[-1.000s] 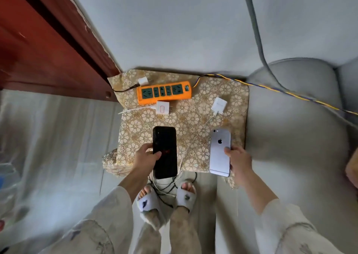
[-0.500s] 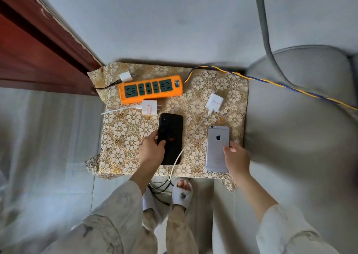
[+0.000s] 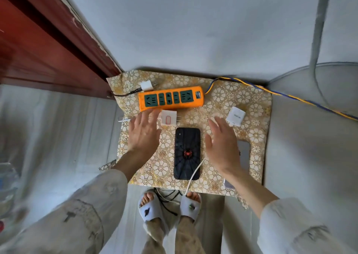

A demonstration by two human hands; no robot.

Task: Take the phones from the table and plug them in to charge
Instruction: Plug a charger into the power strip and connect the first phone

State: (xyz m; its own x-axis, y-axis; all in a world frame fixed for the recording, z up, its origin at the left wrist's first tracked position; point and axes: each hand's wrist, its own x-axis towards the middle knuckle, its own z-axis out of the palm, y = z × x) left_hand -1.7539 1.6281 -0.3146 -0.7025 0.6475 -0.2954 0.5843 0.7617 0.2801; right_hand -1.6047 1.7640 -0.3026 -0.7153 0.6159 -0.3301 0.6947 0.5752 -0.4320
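A pale grey plaster wall [image 3: 193, 25] fills the top of the view, meeting a dark red wooden door frame [image 3: 48, 46] at left and a grey cushioned seat [image 3: 310, 156] at right. The floor [image 3: 58, 137] is smooth, pale and glossy. Against the wall stands a small table [image 3: 257, 129] under a shiny cloth printed with gold and white flowers, its edges hanging in soft folds.

The left hand [image 3: 144, 135] and right hand [image 3: 222, 147] hover over the cloth, fingers spread, palms down, empty, well apart with the black phone [image 3: 187, 154] lying flat between them. The phone is a glossy rounded rectangle bearing a red spider on a web pattern; a white cable [image 3: 194, 174] crosses its near right corner and drops off the table edge. A silver phone [image 3: 244, 154] lies flat just right of the right hand, mostly hidden by hand and forearm.

An orange plastic strip [image 3: 171, 98] with dark green sockets sits at the far side, a twisted yellow and blue cord [image 3: 290, 96] running off right. Three white boxy chargers lie unplugged: one [image 3: 169, 117] just below the strip by the left fingertips, one [image 3: 235, 116] beyond the right fingertips, one [image 3: 146, 85] at the strip's far left.
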